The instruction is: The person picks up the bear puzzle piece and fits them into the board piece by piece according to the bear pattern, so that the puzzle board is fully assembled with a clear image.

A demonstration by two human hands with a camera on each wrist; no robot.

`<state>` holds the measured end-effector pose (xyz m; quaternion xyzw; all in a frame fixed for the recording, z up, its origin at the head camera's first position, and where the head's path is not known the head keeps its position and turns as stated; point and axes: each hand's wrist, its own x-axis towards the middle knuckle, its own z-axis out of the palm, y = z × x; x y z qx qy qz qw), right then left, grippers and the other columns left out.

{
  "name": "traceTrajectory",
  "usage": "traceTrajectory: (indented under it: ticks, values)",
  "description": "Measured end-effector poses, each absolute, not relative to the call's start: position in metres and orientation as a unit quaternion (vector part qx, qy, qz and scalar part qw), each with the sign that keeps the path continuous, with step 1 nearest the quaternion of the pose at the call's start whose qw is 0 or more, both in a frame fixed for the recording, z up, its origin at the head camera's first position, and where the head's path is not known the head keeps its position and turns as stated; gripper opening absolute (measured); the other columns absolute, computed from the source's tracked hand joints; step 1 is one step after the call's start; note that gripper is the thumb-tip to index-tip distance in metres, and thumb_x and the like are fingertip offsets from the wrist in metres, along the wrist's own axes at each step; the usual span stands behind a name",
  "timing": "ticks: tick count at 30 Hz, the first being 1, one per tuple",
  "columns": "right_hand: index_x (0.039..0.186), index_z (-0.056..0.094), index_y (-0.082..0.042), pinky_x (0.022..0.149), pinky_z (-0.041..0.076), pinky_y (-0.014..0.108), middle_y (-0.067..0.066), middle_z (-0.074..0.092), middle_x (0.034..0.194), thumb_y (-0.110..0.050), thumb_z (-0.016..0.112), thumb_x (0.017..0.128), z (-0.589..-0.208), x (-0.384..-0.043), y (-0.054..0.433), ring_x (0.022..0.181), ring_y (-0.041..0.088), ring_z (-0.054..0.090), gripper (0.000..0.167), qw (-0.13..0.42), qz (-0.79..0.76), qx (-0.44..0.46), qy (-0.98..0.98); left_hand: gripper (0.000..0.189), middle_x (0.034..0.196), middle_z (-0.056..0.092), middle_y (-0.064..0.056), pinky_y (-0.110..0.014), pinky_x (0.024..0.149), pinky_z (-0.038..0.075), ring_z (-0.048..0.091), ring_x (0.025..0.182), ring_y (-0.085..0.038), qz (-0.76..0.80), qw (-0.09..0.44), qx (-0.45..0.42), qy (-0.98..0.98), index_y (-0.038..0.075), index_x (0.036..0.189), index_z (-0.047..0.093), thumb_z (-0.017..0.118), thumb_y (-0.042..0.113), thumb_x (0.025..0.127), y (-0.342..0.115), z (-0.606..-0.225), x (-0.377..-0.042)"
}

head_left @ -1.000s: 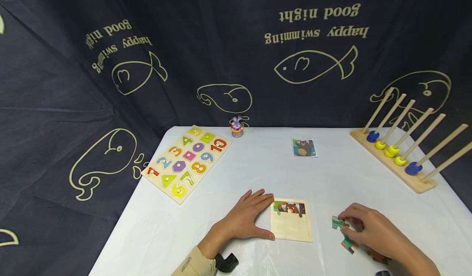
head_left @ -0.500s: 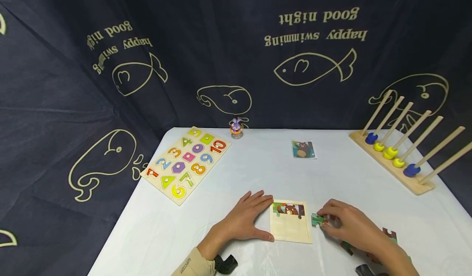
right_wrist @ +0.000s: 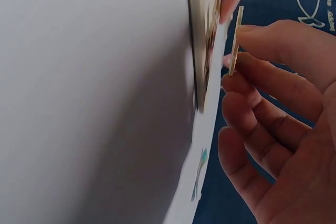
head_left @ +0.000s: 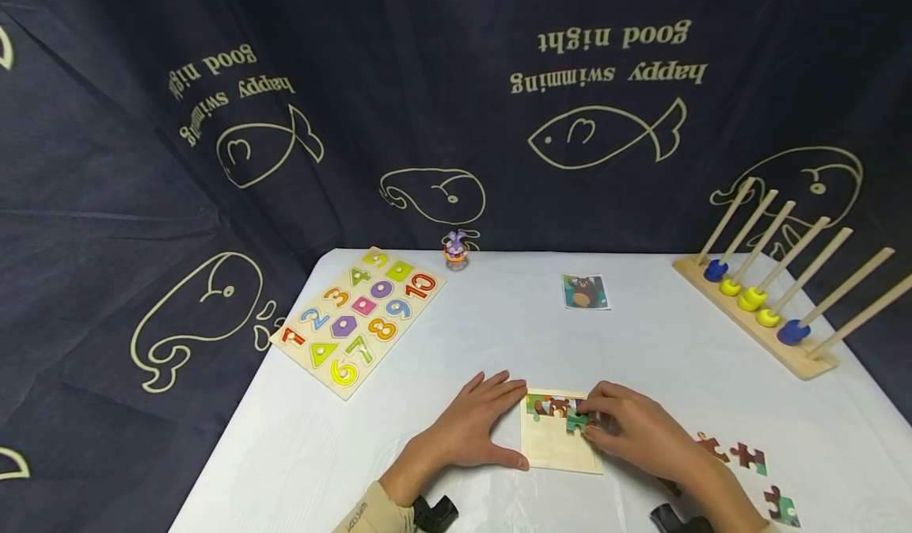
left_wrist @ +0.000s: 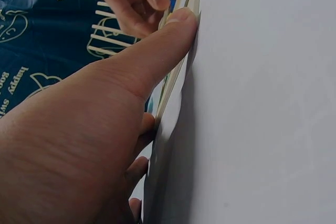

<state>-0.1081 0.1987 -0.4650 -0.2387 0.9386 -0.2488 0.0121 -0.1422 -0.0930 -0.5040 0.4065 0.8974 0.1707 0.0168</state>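
My right hand [head_left: 637,430] pinches a green jigsaw piece [head_left: 576,421] over the upper right part of a square wooden puzzle board [head_left: 556,451]. Between thumb and fingertips in the right wrist view, the thin piece [right_wrist: 236,43] stands on edge, a little off the board. A strip of fitted pieces [head_left: 539,407] showing a bear's head runs along the board's top. At the board's left edge lies my left hand [head_left: 473,428], fingers spread, fingertips at the upper corner and thumb at the lower. The left wrist view shows that thumb [left_wrist: 181,17] against the board's edge.
Several loose jigsaw pieces [head_left: 750,458] lie to the right, partly behind the right forearm. Farther back are a bear picture card [head_left: 586,291], a number-and-shape board [head_left: 359,323], a purple rabbit figurine [head_left: 456,250] and a pegged bead rack [head_left: 755,317].
My right hand has carried the green piece leftward from the loose pieces to over the board, uncovering more loose pieces. The left hand stays in place.
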Motion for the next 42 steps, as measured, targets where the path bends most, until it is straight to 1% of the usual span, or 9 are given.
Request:
traceTrajectory:
  ticks: [7, 11, 14, 20, 25, 31, 36, 42]
  values:
    - [0.108, 0.074, -0.021, 0.064, 0.045, 0.025, -0.016, 0.056, 0.095, -0.026, 0.074, 0.084, -0.464, -0.116, 0.18, 0.074, 0.002, 0.049, 0.024, -0.003, -0.242, -0.262, 0.934, 0.104, 0.154, 0.028, 0.011, -0.05, 0.114, 0.015, 0.017, 0.144, -0.018, 0.163, 0.015, 0.4, 0.902, 0.02, 0.152, 0.031, 0.053, 0.082, 0.072, -0.093, -0.506, -0.143]
    - [0.107, 0.074, -0.021, 0.069, 0.049, 0.028, -0.015, 0.057, 0.096, -0.026, 0.074, 0.084, -0.463, -0.117, 0.173, 0.078, 0.002, 0.052, 0.024, -0.003, -0.237, -0.276, 0.931, 0.103, 0.154, 0.029, 0.01, -0.05, 0.114, 0.015, 0.017, 0.143, -0.018, 0.166, 0.016, 0.403, 0.9, 0.019, 0.152, 0.031, 0.054, 0.081, 0.072, -0.093, -0.506, -0.142]
    - [0.104, 0.075, -0.02, 0.07, 0.051, 0.029, -0.015, 0.057, 0.096, -0.025, 0.074, 0.084, -0.463, -0.117, 0.168, 0.081, 0.001, 0.053, 0.021, -0.01, -0.238, -0.291, 0.927, 0.103, 0.154, 0.029, 0.01, -0.051, 0.114, 0.015, 0.018, 0.143, -0.019, 0.164, 0.014, 0.404, 0.9, 0.019, 0.152, 0.032, 0.054, 0.081, 0.073, -0.093, -0.505, -0.142]
    - [0.103, 0.075, -0.018, 0.067, 0.05, 0.028, -0.014, 0.057, 0.095, -0.023, 0.074, 0.084, -0.467, -0.118, 0.159, 0.08, 0.001, 0.053, 0.02, -0.024, -0.235, -0.321, 0.917, 0.103, 0.153, 0.031, 0.009, -0.05, 0.114, 0.014, 0.019, 0.143, -0.019, 0.167, 0.013, 0.403, 0.9, 0.018, 0.151, 0.033, 0.055, 0.08, 0.073, -0.094, -0.504, -0.143]
    - [0.105, 0.074, -0.018, 0.066, 0.049, 0.029, -0.012, 0.057, 0.096, -0.025, 0.073, 0.085, -0.468, -0.118, 0.154, 0.08, 0.002, 0.053, 0.021, -0.022, -0.228, -0.333, 0.915, 0.103, 0.153, 0.03, 0.01, -0.049, 0.114, 0.014, 0.017, 0.143, -0.018, 0.166, 0.018, 0.402, 0.9, 0.018, 0.152, 0.032, 0.054, 0.081, 0.073, -0.093, -0.505, -0.142]
    - [0.102, 0.075, -0.018, 0.065, 0.049, 0.028, -0.012, 0.056, 0.093, -0.025, 0.073, 0.085, -0.47, -0.117, 0.15, 0.077, 0.003, 0.051, 0.018, -0.026, -0.22, -0.346, 0.912, 0.102, 0.153, 0.03, 0.01, -0.049, 0.115, 0.013, 0.016, 0.144, -0.017, 0.168, 0.02, 0.404, 0.899, 0.019, 0.152, 0.032, 0.054, 0.08, 0.074, -0.093, -0.504, -0.142]
    - [0.102, 0.077, -0.019, 0.062, 0.047, 0.027, -0.013, 0.055, 0.091, -0.026, 0.074, 0.084, -0.472, -0.116, 0.149, 0.075, 0.001, 0.048, 0.02, -0.044, -0.202, -0.346, 0.915, 0.102, 0.153, 0.03, 0.009, -0.049, 0.115, 0.013, 0.016, 0.144, -0.017, 0.17, 0.019, 0.406, 0.898, 0.018, 0.152, 0.032, 0.054, 0.08, 0.074, -0.093, -0.505, -0.142]
    - [0.101, 0.078, -0.02, 0.061, 0.048, 0.027, -0.013, 0.055, 0.089, -0.027, 0.076, 0.082, -0.471, -0.115, 0.148, 0.075, 0.001, 0.048, 0.02, -0.068, -0.183, -0.344, 0.918, 0.102, 0.153, 0.029, 0.01, -0.048, 0.115, 0.012, 0.016, 0.144, -0.017, 0.17, 0.023, 0.404, 0.898, 0.018, 0.152, 0.031, 0.055, 0.079, 0.074, -0.094, -0.504, -0.142]
